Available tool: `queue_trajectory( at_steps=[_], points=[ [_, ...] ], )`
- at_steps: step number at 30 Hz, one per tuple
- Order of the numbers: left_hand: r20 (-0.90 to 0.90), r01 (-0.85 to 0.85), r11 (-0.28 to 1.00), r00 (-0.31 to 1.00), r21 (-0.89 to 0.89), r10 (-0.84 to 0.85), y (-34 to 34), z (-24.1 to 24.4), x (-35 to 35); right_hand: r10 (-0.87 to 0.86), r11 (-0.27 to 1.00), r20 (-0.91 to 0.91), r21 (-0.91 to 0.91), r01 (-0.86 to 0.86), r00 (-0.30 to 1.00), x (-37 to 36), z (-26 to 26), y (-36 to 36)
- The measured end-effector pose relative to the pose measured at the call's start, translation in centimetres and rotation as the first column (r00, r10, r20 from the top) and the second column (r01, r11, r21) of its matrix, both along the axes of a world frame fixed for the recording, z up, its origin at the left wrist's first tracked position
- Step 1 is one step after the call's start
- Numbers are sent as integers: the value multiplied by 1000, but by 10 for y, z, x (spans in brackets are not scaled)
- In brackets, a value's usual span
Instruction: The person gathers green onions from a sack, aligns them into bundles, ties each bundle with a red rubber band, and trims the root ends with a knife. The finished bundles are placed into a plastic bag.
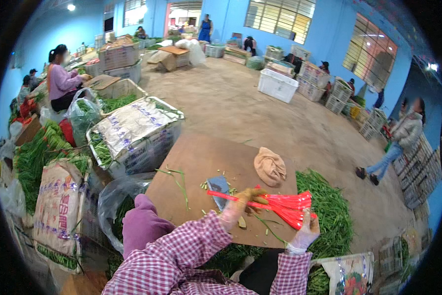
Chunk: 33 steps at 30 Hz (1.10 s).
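A bundle of shiny red plastic strips lies fanned out over the right part of a brown board. My left hand, in a stained glove, is closed around the narrow end of some red strips, one of which sticks out to the left. At the fanned end, my right hand, also gloved, pinches the strips between its fingers. Just left of my left hand lies a flat blue-grey blade-like piece among cut stem bits. A crumpled peach cloth rests at the board's back right. Loose green stalks lie on the left.
Long green vegetables are heaped right of the board. A plastic crate under a printed sack stands at the back left, near an open clear bag. A seated person is farther left; another person stands at the right.
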<state>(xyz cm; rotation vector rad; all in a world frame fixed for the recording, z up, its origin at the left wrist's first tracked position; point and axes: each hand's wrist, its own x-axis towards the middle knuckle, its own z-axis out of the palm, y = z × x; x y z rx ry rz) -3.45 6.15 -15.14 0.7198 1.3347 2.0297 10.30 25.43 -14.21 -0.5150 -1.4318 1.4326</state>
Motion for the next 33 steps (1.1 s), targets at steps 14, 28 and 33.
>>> queue_trajectory(
  at_steps=[14, 28, 33],
  points=[
    [-298, -565, 825, 782, 30, 547, -63, -23, -3, -19, 942, -52, 332, 36, 998, 12, 19, -41],
    [457, -736, 676, 591, -32, 665, -194, -15, -123, 40, 795, 841, 301, -527, 540, -81, -158, -60],
    [398, -713, 698, 660, 66, 637, -206, -3, -128, -408, 511, 827, 557, -655, 385, -116, -160, -83]
  ],
)
